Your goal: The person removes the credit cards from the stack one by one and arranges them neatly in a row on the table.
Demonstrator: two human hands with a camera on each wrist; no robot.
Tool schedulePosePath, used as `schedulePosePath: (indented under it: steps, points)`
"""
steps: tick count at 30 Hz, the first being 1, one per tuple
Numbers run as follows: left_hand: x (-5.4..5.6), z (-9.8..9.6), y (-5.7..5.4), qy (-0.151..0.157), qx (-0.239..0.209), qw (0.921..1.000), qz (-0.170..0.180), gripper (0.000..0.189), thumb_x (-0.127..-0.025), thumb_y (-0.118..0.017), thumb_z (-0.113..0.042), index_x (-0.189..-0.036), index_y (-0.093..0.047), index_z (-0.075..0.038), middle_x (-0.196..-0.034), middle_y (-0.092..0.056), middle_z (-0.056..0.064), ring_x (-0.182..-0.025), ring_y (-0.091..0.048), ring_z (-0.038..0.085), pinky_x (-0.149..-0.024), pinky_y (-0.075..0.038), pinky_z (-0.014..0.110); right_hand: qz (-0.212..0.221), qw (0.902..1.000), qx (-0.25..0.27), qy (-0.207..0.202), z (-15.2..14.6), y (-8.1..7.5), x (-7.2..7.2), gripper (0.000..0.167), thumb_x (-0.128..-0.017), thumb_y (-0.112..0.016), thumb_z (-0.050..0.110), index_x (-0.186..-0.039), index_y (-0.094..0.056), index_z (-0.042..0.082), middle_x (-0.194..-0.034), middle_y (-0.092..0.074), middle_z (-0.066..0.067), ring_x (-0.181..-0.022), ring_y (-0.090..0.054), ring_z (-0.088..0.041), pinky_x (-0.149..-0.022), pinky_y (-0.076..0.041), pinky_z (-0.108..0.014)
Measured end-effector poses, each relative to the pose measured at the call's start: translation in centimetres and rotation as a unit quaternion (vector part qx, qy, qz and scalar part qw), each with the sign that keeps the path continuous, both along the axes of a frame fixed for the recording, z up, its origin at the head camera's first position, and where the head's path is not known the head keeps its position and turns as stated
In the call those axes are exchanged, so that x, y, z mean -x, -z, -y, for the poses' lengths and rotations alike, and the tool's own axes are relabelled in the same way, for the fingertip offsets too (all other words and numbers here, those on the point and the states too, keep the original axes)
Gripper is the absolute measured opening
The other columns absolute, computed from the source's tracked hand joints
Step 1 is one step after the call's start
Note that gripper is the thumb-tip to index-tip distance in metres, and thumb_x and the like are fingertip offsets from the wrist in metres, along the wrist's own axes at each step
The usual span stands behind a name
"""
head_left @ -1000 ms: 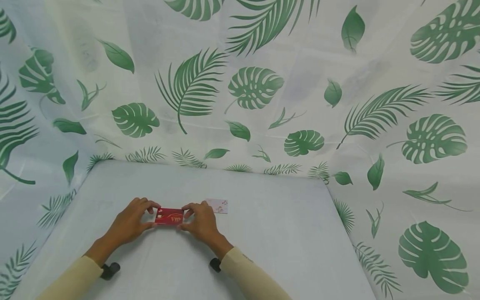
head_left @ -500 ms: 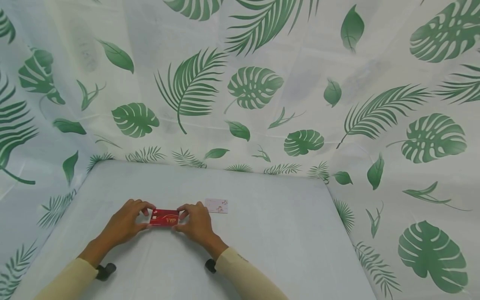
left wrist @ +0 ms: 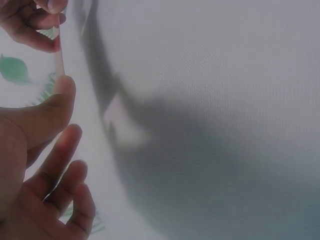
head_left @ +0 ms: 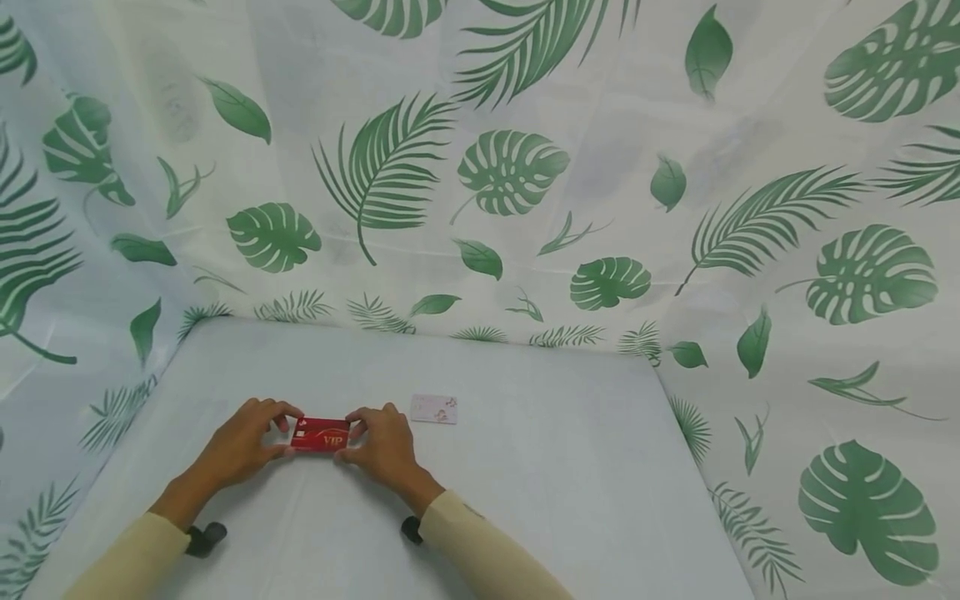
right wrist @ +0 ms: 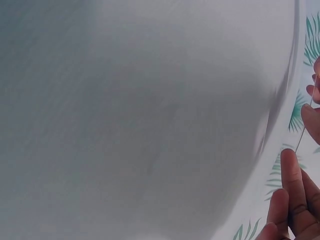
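A red card marked VIP (head_left: pixel 320 435) is held between both hands, above the white tabletop in the head view. My left hand (head_left: pixel 238 442) pinches its left end between thumb and finger. At the other end, the thumb and a finger of my right hand (head_left: pixel 386 445) pinch the card's right corners. In the left wrist view the card (left wrist: pixel 59 55) shows only as a thin edge above the left thumb. A pale card with small reddish figures (head_left: pixel 434 409) lies flat on the table, just right of and beyond the right hand.
The white table (head_left: pixel 562 467) stretches out on all sides of the hands. A white sheet printed with green leaves (head_left: pixel 517 250) hangs behind the table and at both sides. Dark wrist cameras (head_left: pixel 206 538) sit at the cuffs.
Both hands have shifted a little to the left, carrying the red card with them. The pale card, partly covered by the right hand before, now shows whole.
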State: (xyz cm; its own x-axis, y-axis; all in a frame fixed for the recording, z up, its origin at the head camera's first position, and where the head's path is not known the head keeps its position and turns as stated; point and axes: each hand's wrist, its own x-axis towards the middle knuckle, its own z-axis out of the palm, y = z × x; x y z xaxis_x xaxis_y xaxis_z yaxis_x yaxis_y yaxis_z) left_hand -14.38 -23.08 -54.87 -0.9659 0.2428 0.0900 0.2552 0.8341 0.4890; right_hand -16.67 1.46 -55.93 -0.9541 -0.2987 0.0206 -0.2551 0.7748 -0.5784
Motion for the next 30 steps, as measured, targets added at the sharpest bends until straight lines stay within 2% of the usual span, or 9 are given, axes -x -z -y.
schedulePosePath:
  steps: [8,20,30]
  points:
    - [0.5,0.8,-0.1,-0.002,-0.006,0.9997,0.024,0.056,-0.079,-0.094,-0.015,-0.128,-0.068,-0.014,-0.099,-0.065,0.002,-0.097,-0.056,0.024,-0.082,-0.055,0.045,-0.005,1.0,-0.004,-0.001,0.8,-0.2,0.3,0.048,-0.08,-0.095,0.039,-0.122,-0.077,0.026,-0.084,-0.065,0.016,-0.085,-0.046,-0.004,-0.075,-0.04,-0.021]
    - [0.2,1.6,-0.1,-0.015,-0.004,0.999,0.043,0.055,-0.079,-0.094,-0.014,-0.127,-0.069,-0.011,-0.098,-0.065,0.002,-0.097,-0.057,0.026,-0.087,-0.056,0.052,0.013,0.9993,-0.034,0.006,2.4,0.3,0.2,0.047,-0.08,-0.094,0.044,-0.121,-0.078,0.027,-0.081,-0.062,0.016,-0.085,-0.046,-0.004,-0.074,-0.039,-0.022]
    - [0.0,2.6,1.2,-0.014,-0.006,0.9987,0.049,0.054,-0.078,-0.094,-0.011,-0.127,-0.07,-0.01,-0.093,-0.065,-0.001,-0.095,-0.056,0.024,-0.088,-0.054,0.051,0.022,0.9984,-0.049,0.017,3.7,1.0,-0.3,0.049,-0.077,-0.096,0.045,-0.12,-0.079,0.028,-0.078,-0.058,0.016,-0.085,-0.045,-0.004,-0.073,-0.039,-0.023]
